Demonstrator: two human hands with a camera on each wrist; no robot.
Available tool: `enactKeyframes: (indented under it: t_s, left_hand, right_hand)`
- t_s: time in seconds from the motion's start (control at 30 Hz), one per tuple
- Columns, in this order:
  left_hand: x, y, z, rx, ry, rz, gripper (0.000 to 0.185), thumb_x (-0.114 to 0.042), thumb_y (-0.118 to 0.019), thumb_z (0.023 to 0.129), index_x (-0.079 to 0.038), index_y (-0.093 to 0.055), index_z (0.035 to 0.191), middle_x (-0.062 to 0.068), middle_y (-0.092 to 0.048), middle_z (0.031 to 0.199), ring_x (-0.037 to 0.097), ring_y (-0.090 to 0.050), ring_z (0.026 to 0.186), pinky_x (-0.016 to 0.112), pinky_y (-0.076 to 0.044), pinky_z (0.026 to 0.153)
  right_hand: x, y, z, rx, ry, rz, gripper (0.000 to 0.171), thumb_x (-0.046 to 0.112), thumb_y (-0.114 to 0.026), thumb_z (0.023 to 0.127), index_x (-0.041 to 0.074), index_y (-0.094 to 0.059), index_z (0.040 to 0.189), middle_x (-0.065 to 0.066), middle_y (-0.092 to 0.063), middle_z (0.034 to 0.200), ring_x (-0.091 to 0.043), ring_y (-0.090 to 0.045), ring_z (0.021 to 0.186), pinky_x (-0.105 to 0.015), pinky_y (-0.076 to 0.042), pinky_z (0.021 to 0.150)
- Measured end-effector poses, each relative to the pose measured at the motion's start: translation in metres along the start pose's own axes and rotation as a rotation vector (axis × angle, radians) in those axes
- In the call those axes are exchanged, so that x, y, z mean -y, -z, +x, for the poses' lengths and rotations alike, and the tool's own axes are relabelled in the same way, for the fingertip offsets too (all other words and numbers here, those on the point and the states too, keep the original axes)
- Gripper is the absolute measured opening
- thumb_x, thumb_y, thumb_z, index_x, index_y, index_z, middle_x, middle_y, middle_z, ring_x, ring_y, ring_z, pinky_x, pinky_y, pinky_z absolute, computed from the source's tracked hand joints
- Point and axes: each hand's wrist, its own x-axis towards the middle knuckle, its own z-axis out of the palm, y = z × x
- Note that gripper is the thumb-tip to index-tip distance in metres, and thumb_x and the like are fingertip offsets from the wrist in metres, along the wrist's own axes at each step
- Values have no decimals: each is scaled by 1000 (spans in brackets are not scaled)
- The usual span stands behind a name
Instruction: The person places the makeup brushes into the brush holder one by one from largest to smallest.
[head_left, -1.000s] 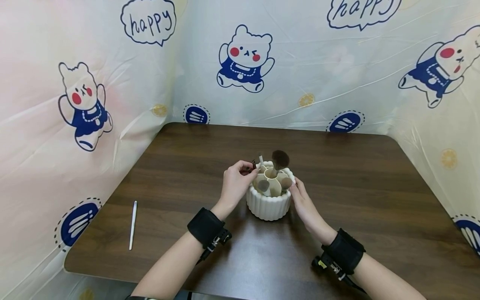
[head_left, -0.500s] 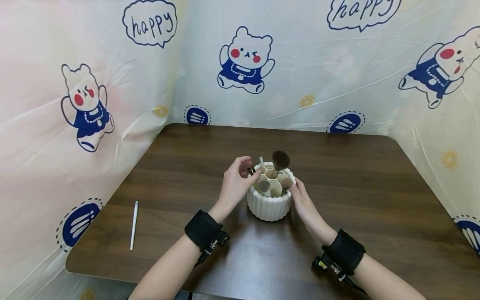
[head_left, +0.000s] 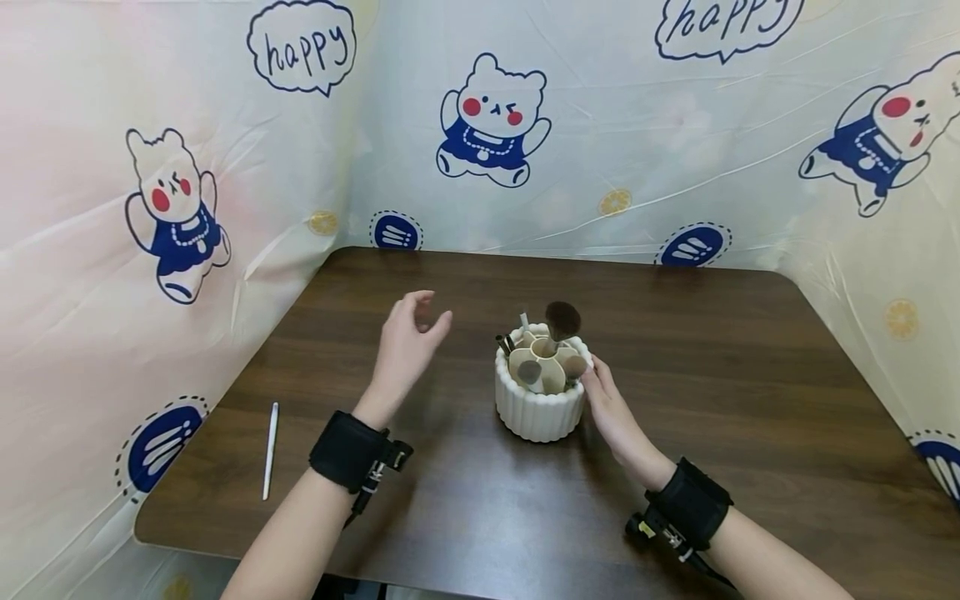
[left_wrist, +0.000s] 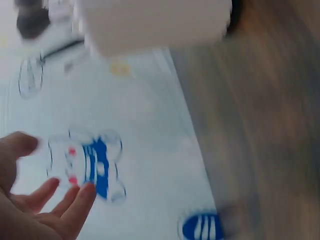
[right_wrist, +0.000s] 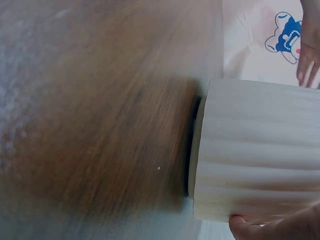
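Note:
A cream fluted makeup brush holder [head_left: 538, 417] stands upright on the table, divided into compartments. Several brushes rise from it, among them a large dark fluffy brush [head_left: 562, 320] and a smaller grey-tipped brush [head_left: 529, 372]. Two thin dark sticks [head_left: 505, 343] lean at its left rim; their kind is too small to tell. My right hand [head_left: 613, 412] grips the holder's right side; one fingertip shows against the ridged wall [right_wrist: 260, 145] in the right wrist view. My left hand [head_left: 407, 348] hovers left of the holder, fingers spread and loosely bent, holding nothing.
A slim white pen-like stick [head_left: 270, 451] lies on the brown wooden table [head_left: 712, 358] at the left. Printed sheeting [head_left: 600, 125] hangs behind and along both sides. Both wrists wear black bands with small cameras.
My left hand has let go of the dark sticks at the holder's left rim and moved away to the left, its fingers spreading. My right hand and the holder have stayed put.

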Motion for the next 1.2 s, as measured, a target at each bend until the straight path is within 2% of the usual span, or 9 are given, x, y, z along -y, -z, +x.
enactKeyframes:
  t_s: [0.1,0.23,0.43,0.63,0.8,0.87,1.07,1.2]
  left_hand:
    - [13,20,7,3,55,124,46,-26,-60,92,-4,-51,131,19,-53,129,35,-53,119,47,-46,97]
    - [36,43,11,-13,132,329,48,-26,-56,95,-3,-47,135,23,-51,132,40,-52,116,53,-45,91]
    - [79,73,8,-22,284,556,53,-25,-53,95,6,-40,136,35,-45,129,52,-47,114,60,-45,85]
    - [113,93,3,76,487,657,64,-25,-52,95,22,-29,131,47,-38,124,59,-41,114,61,-44,86]
    - [129,101,-1,154,656,680,74,-29,-46,97,25,-15,137,51,-29,127,60,-37,118,56,-44,91]
    - [134,102,-4,169,702,693,77,-31,-44,98,27,-12,137,51,-29,127,59,-37,119,54,-44,92]
    - [143,106,-11,225,706,780,71,-32,-44,97,31,-29,125,44,-41,118,53,-44,112,48,-45,86]
    - [147,108,-12,227,708,784,67,-32,-44,97,28,-38,123,43,-45,119,51,-47,110,47,-46,85]
  right_hand:
    - [0,0,0,-8,2,2,56,34,-23,106,5,-9,151,-18,-10,159,-33,-9,148,-53,-13,119]
    - [-1,1,1,-14,8,6,56,34,-23,106,5,-9,151,-18,-10,159,-33,-10,148,-52,-14,119]
    - [-2,1,1,-6,1,15,56,35,-24,106,5,-10,151,-18,-11,159,-34,-11,148,-53,-14,119]
    - [-1,0,2,-17,13,9,55,34,-24,106,4,-11,151,-18,-12,158,-33,-10,148,-52,-13,119]
    - [-1,0,1,-7,8,12,56,35,-24,106,4,-10,151,-18,-11,158,-33,-10,148,-53,-13,119]
    - [-1,0,1,-5,4,7,57,36,-24,106,4,-10,151,-19,-11,158,-34,-10,148,-53,-12,119]
    - [-1,0,2,-3,3,1,55,33,-23,106,4,-9,151,-19,-10,159,-34,-9,148,-54,-12,119]
    - [-1,0,2,-1,4,-1,55,31,-22,106,3,-9,151,-19,-9,159,-34,-8,148,-54,-12,119]
